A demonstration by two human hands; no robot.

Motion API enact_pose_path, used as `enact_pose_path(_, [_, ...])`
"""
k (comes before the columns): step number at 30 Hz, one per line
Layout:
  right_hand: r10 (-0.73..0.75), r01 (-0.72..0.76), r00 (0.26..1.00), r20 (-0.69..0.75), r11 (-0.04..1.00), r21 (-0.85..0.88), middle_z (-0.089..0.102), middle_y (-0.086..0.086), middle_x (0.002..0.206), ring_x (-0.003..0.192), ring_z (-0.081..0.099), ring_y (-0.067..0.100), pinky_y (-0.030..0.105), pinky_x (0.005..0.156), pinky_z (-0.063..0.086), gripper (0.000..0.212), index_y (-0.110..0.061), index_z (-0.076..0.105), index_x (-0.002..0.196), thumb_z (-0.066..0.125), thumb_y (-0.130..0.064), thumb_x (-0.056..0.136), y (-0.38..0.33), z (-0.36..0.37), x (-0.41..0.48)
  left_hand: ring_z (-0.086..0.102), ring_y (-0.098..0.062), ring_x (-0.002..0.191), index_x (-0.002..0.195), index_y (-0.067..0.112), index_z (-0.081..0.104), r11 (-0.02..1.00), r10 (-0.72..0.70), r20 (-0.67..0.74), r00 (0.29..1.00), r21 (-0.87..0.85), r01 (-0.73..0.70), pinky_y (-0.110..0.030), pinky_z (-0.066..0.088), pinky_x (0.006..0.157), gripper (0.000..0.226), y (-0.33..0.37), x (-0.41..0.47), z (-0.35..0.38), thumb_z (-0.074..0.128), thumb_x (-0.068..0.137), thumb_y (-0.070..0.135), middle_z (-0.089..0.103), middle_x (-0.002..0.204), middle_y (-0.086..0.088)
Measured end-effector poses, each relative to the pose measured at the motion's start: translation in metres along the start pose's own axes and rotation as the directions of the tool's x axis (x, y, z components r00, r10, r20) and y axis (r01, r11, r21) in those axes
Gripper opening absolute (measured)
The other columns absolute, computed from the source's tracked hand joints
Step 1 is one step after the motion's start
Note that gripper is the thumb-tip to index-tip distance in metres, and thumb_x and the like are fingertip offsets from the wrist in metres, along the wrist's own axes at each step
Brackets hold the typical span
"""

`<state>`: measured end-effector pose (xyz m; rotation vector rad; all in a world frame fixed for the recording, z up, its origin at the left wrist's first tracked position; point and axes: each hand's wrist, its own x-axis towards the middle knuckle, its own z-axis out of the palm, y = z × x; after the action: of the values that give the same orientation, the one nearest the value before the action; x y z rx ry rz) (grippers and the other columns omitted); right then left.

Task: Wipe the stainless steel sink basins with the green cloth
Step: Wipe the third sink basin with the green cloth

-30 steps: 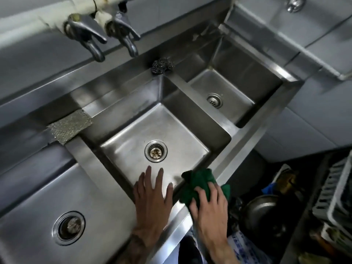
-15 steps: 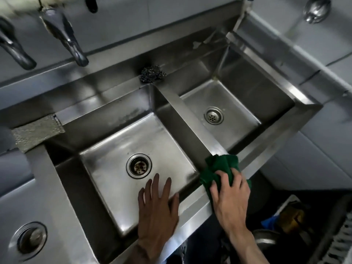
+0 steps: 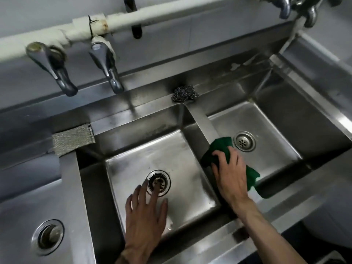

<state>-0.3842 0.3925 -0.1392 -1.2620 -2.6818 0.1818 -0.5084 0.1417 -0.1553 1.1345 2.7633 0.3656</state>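
Green cloth (image 3: pixel 221 149) moved from front rim onto basin divider (image 3: pixel 206 122).

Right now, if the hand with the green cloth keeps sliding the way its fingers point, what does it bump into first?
Probably the divider between the basins: the right hand points up-left along it, cloth leading. Depth is unclear.
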Motion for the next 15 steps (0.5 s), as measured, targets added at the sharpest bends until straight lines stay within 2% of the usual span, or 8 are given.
enact_pose_path(4, [-0.064, 0.064, 0.998, -0.016, 0.998, 0.021, 0.045, 0.020, 0.141, 0.123, 0.047, 0.039, 0.050, 0.100, 0.042, 0.036, -0.020, 0.054, 0.129, 0.060, -0.029, 0.095, -0.036, 0.019, 0.087, 0.049, -0.040, 0.142, 0.148, 0.024, 0.060, 0.995, -0.103, -0.050, 0.993, -0.011, 0.102, -0.058, 0.038, 0.114, 0.060, -0.036, 0.042, -0.014, 0.037, 0.103, 0.055, 0.049, 0.159, -0.014])
enact_pose_path(9, [-0.090, 0.090, 0.996, 0.012, 0.996, 0.016, 0.043, 0.021, 0.144, 0.127, 0.044, 0.039, 0.050, 0.109, 0.037, 0.038, -0.020, 0.049, 0.134, 0.055, -0.033, 0.099, -0.070, 0.039, 0.171, 0.045, -0.042, 0.145, 0.150, 0.021, 0.058, 0.992, -0.127, -0.093, 0.988, -0.003, 0.128, -0.059, 0.038, 0.114, 0.059, -0.070, 0.068, -0.015, 0.039, 0.104, 0.053, 0.047, 0.161, -0.017])
enact_pose_path(12, [-0.116, 0.115, 0.993, 0.021, 0.993, 0.019, 0.043, 0.023, 0.144, 0.128, 0.043, 0.041, 0.052, 0.110, 0.037, 0.038, -0.018, 0.049, 0.135, 0.055, -0.030, 0.099, -0.071, 0.039, 0.172, 0.046, -0.042, 0.145, 0.150, 0.021, 0.058, 0.992, -0.126, -0.090, 0.988, -0.017, 0.125, -0.059, 0.038, 0.114, 0.059, -0.072, 0.072, -0.012, 0.039, 0.104, 0.052, 0.047, 0.161, -0.017])
enact_pose_path(15, [-0.123, 0.123, 0.992, 0.035, 0.992, 0.009, 0.044, 0.022, 0.143, 0.128, 0.044, 0.040, 0.053, 0.104, 0.042, 0.040, -0.017, 0.051, 0.135, 0.057, -0.025, 0.097, -0.058, 0.027, 0.138, 0.045, -0.042, 0.146, 0.151, 0.021, 0.057, 0.992, -0.119, -0.064, 0.991, -0.049, 0.116, -0.059, 0.038, 0.115, 0.058, -0.066, 0.074, -0.008, 0.040, 0.104, 0.051, 0.045, 0.162, -0.016])
